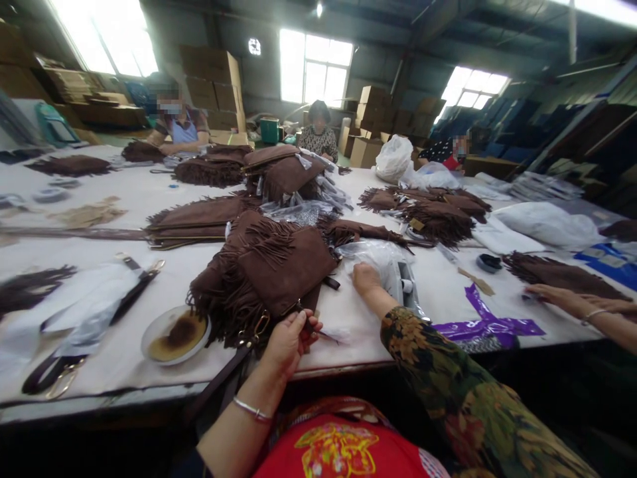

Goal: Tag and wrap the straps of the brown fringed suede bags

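Observation:
A dark brown fringed bag [288, 265] lies on top of other brown pieces at the table's front. My left hand [291, 337] pinches a small part at the bag's lower corner, by the end of its zipper; a thin dark tip pokes out beside the fingers. Gold-coloured clasps [261, 323] hang just left of that hand. Farther right, my right hand [367, 280] rests with curled fingers against a heap of clear plastic [381, 252]. Its fingertips are mostly hidden, so what they hold cannot be made out. Next to the plastic stands a grey-white tape dispenser [407, 285].
A bowl of brown liquid [176, 335] sits near the front edge, left of the bag. Stacks of fringed bags [194, 219] fill the table's middle. Purple packaging [490, 324] lies at right, near a co-worker's hands [567, 302]. Several people work around the table.

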Motion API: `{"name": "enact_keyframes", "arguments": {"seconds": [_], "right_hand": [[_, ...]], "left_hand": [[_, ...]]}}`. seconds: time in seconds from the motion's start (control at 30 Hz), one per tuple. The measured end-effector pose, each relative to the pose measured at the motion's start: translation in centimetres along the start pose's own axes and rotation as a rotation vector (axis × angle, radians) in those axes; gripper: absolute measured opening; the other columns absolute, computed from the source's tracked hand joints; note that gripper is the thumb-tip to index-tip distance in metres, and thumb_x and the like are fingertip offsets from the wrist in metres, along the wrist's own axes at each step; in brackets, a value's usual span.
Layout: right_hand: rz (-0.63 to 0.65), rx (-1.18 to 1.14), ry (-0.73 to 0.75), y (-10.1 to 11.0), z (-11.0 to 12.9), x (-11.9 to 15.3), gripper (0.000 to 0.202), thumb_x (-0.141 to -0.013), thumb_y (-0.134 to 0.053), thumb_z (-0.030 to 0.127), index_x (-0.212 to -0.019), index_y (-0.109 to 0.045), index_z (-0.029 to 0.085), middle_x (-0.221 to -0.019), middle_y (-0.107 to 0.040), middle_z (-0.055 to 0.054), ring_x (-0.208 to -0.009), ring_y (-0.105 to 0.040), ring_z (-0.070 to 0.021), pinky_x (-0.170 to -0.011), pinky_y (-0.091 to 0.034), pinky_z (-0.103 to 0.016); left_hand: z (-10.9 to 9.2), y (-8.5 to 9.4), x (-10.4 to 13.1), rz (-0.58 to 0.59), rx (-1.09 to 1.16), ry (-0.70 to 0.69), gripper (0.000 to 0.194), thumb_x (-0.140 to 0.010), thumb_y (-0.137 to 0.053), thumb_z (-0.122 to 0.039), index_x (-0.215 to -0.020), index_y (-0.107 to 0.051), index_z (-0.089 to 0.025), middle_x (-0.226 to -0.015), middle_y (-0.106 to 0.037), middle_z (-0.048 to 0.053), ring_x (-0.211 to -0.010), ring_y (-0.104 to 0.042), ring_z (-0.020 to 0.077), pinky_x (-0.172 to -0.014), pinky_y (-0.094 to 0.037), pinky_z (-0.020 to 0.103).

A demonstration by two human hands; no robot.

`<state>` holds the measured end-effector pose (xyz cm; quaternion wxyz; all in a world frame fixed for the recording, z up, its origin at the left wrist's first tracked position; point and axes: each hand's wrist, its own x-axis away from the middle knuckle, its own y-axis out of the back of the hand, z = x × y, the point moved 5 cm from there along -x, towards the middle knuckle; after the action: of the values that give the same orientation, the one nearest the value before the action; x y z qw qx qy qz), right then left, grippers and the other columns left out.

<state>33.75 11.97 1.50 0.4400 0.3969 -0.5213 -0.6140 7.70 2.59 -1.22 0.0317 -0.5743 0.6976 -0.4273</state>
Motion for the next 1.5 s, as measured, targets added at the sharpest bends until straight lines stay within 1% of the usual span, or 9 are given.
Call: {"name": "enact_keyframes", "arguments": {"seconds": [0.2,0.33,0.47,0.57,0.77,0.93,1.1,1.3,1.5], "right_hand": [[-0.109,-0.115,0.075,1.7,1.3,0.9,0.028,-0.087,-0.046,0.014,-0.088,-0.075,0.012,-0.098,-0.068,-0.018,-0.091,-0.063,-0.0230,-0.084,-0.046,-0.032],[-0.195,-0.382,0.217,4.1,3.5,3.9,0.028,-0.091,-0.049,0.026,-0.087,-0.074,0.015,-0.095,-0.068,-0.011,-0.091,-0.060,-0.0196,-0.085,-0.045,-0.031],[0.119,-0.979,0.253,4.8,5.2,8.7,0.028,-0.081,-0.064,0.043,-0.074,-0.070,0.016,-0.060,-0.058,0.000,-0.059,-0.051,-0.0134,-0.058,-0.040,-0.026],[0.385,-1.184,0.239,4.7,6.2,11.9,0.033,-0.075,-0.070,0.046,-0.064,-0.064,0.016,-0.052,-0.051,0.003,-0.050,-0.041,-0.0090,-0.050,-0.031,-0.024],[0.459,-1.165,0.152,3.6,7.6,13.1,0.034,-0.064,-0.077,0.045,-0.058,-0.061,0.015,-0.050,-0.049,0.004,-0.049,-0.037,-0.0074,-0.048,-0.026,-0.023],[0.335,-1.193,0.138,2.8,8.1,12.5,0.036,-0.063,-0.078,0.046,-0.060,-0.061,0.016,-0.054,-0.050,0.004,-0.052,-0.039,-0.0081,-0.051,-0.029,-0.023],[0.480,-1.354,0.111,1.3,8.0,13.6,0.042,-0.074,-0.070,0.056,-0.070,-0.063,0.015,-0.052,-0.048,0.005,-0.049,-0.039,-0.0078,-0.049,-0.028,-0.023],[0.534,-1.525,-0.099,-0.1,7.4,14.3,0.041,-0.068,-0.077,0.050,-0.087,-0.067,0.016,-0.060,-0.054,0.004,-0.049,-0.042,-0.0077,-0.047,-0.031,-0.022],[0.480,-1.546,-0.146,-0.7,8.1,14.7,0.036,-0.063,-0.078,0.048,-0.068,-0.061,0.016,-0.053,-0.049,0.005,-0.046,-0.040,-0.0085,-0.045,-0.029,-0.024]], "left_hand": [[-0.1,0.0,0.3,-0.010,0.006,0.005,0.014,-0.086,-0.068,-0.024,-0.094,-0.063,-0.014,-0.079,-0.067,0.005,-0.069,-0.068,0.0149,-0.058,-0.053,0.025],[-0.4,-0.2,0.7,0.016,0.025,-0.002,0.014,-0.084,-0.069,-0.024,-0.092,-0.062,-0.014,-0.074,-0.063,0.002,-0.063,-0.065,0.0128,-0.057,-0.053,0.024],[-0.8,-0.3,1.1,0.065,0.061,0.027,0.009,-0.085,-0.067,-0.020,-0.090,-0.062,-0.015,-0.073,-0.061,0.001,-0.062,-0.063,0.0111,-0.056,-0.051,0.022],[-1.0,-0.1,1.0,0.095,0.073,0.072,0.006,-0.088,-0.063,-0.020,-0.090,-0.064,-0.015,-0.089,-0.068,0.007,-0.076,-0.068,0.0155,-0.066,-0.055,0.027],[-0.8,-0.2,1.1,0.259,0.080,0.145,0.007,-0.085,-0.066,-0.021,-0.087,-0.067,-0.014,-0.092,-0.069,0.008,-0.084,-0.068,0.0202,-0.079,-0.055,0.037],[-0.7,-0.2,1.4,0.222,0.004,0.078,0.011,-0.079,-0.075,-0.019,-0.082,-0.067,-0.013,-0.078,-0.067,0.005,-0.070,-0.065,0.0158,-0.067,-0.055,0.030],[-0.4,-0.4,1.3,0.178,-0.025,0.035,0.019,-0.074,-0.080,-0.023,-0.084,-0.067,-0.012,-0.080,-0.068,0.005,-0.070,-0.065,0.0149,-0.063,-0.054,0.027],[-0.2,-0.3,1.0,0.136,-0.033,0.028,0.019,-0.074,-0.080,-0.022,-0.082,-0.066,-0.012,-0.075,-0.067,0.003,-0.066,-0.064,0.0130,-0.063,-0.054,0.026],[-0.2,-0.2,1.1,0.127,-0.029,0.021,0.015,-0.076,-0.078,-0.021,-0.082,-0.067,-0.012,-0.073,-0.065,0.002,-0.065,-0.062,0.0120,-0.063,-0.054,0.026]]}}
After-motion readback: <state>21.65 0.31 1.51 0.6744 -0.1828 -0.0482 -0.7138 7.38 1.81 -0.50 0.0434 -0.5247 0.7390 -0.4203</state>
